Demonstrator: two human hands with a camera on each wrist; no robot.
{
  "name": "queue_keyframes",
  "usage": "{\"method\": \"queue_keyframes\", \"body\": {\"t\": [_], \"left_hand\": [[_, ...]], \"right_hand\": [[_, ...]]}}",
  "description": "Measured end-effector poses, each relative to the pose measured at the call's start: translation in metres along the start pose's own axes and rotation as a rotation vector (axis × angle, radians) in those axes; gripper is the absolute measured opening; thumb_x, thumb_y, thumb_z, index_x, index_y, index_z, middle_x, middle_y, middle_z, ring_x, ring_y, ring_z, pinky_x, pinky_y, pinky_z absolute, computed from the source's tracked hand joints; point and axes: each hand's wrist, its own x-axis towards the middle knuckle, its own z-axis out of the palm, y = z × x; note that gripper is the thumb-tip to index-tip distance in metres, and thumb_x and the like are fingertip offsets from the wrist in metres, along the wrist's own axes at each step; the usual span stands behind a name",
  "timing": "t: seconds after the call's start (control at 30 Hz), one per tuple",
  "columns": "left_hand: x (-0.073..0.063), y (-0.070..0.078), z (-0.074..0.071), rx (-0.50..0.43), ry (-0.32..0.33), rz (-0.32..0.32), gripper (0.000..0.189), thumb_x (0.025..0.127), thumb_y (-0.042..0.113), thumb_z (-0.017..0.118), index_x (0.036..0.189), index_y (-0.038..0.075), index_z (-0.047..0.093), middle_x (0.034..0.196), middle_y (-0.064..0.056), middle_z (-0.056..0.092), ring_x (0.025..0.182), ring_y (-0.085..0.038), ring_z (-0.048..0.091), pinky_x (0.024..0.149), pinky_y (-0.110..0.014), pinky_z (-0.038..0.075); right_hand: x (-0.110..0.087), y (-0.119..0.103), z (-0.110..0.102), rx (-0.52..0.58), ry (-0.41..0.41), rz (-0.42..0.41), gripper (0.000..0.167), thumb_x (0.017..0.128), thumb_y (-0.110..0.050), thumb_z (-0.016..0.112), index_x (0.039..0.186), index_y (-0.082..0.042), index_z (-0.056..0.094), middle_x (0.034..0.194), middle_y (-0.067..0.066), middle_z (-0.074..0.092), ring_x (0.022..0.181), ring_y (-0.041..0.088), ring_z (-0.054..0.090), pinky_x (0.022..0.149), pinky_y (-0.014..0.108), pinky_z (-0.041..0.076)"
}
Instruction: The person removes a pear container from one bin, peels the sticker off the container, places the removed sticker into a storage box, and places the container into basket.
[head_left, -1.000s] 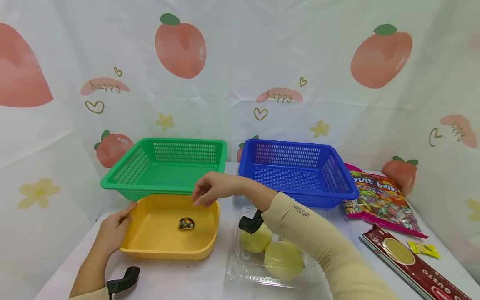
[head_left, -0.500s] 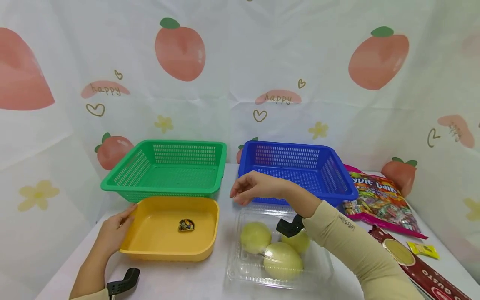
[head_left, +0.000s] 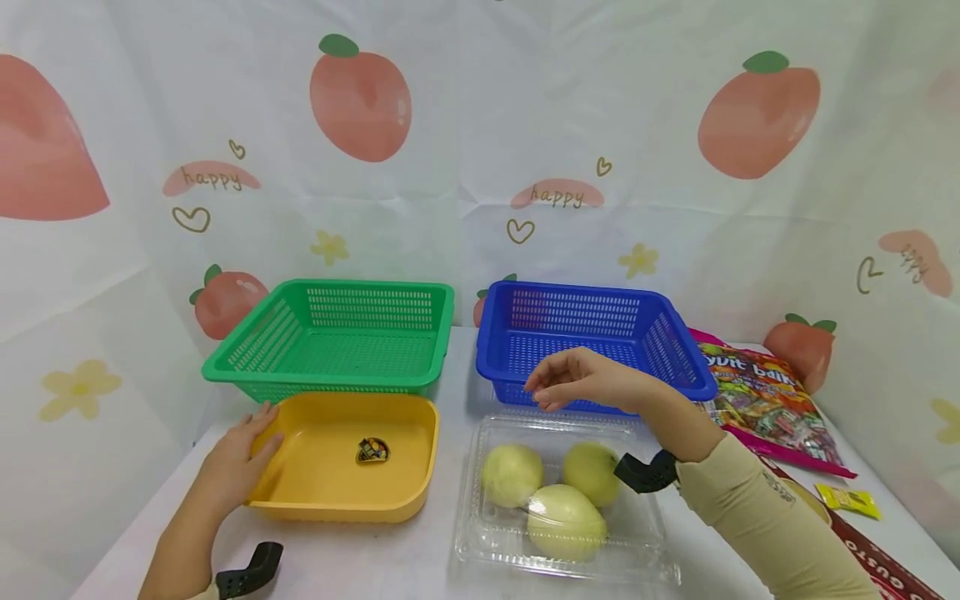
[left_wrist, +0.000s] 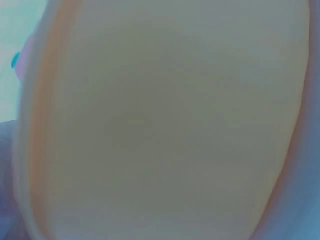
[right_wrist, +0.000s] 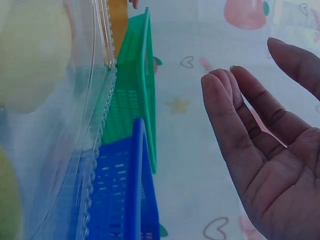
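A yellow basin [head_left: 322, 475] stands at left centre in the head view, with a small dark patterned badge-like piece [head_left: 372, 450] on its floor. My left hand [head_left: 234, 462] lies at the basin's left rim, its thumb extended over the inner side and its fingers fairly straight. Over the front of the blue basket [head_left: 510, 393] hovers my right hand [head_left: 588, 380], fingers loosely bent and holding nothing. The right wrist view shows that hand [right_wrist: 280, 145] with its palm bare. Below it sits a clear plastic clamshell box [head_left: 480, 533] with three pale yellow-green round fruits [head_left: 567, 522].
A green basket [head_left: 330, 385] stands behind the basin. On the right lie a candy bag [head_left: 776, 408], a small yellow packet [head_left: 847, 500] and a dark red pack [head_left: 877, 550] partly behind the right sleeve. The left wrist view is mostly a blurred pale surface.
My right hand has moved right, from above the basin's right side to the blue basket's front. My left hand's fingers have loosened at the rim. The basin has stayed in place.
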Motion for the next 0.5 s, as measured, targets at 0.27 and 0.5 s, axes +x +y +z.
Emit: {"method": "queue_keyframes", "body": {"t": [0.27,0.5], "left_hand": [[-0.012,0.024,-0.002,0.023,0.062,0.071,0.061,0.099,0.035,0.042,0.142,-0.005,0.029,0.149,-0.026,0.025,0.133,-0.053,0.02,0.097,-0.073,0.022],[-0.02,0.048,0.004,-0.021,0.148,0.211,0.061,0.095,0.026,0.052,0.143,-0.005,0.03,0.148,-0.025,0.028,0.135,-0.048,0.023,0.103,-0.068,0.022]], "right_hand": [[-0.038,0.014,-0.004,-0.026,0.061,-0.067,0.03,0.092,-0.015,0.058,0.113,0.007,0.057,0.101,-0.004,0.065,0.095,0.01,0.063,0.087,0.024,0.053],[-0.07,0.026,0.003,-0.052,0.12,-0.122,0.028,0.094,-0.009,0.052,0.116,0.008,0.054,0.109,-0.007,0.064,0.105,0.01,0.06,0.09,0.019,0.05]]}}
